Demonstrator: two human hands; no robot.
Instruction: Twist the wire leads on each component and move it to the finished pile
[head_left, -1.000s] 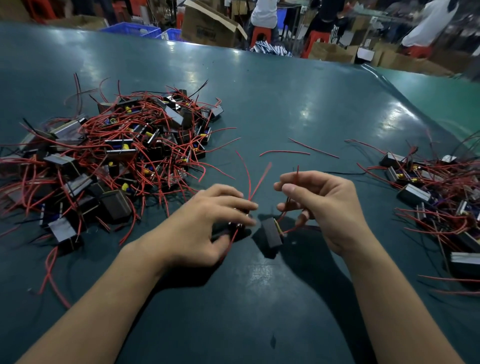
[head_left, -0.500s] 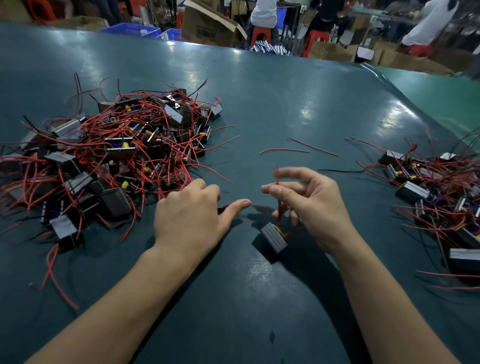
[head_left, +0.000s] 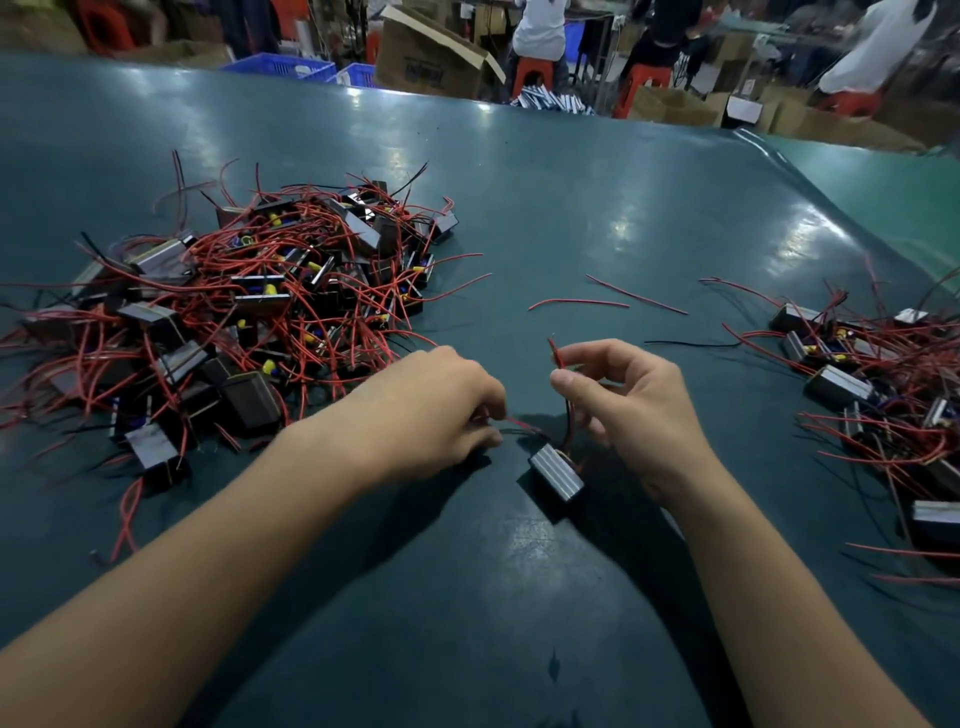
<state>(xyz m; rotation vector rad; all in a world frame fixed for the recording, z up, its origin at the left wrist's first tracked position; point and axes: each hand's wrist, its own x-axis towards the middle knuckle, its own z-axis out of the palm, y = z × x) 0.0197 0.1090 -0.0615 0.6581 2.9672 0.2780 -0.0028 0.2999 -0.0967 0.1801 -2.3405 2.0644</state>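
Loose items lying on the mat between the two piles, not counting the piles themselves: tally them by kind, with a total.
Component being worked on: 1
Loose red wires: 2
Loose black wire: 1
Total: 4

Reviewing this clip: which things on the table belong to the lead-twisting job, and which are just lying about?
Job:
- component between the hands
- red leads pinched by right hand
- red lead held by left hand
- large pile on the left
- smaller pile on the right

Lying about:
- loose red wires
- loose black wire
- cardboard box beyond the table
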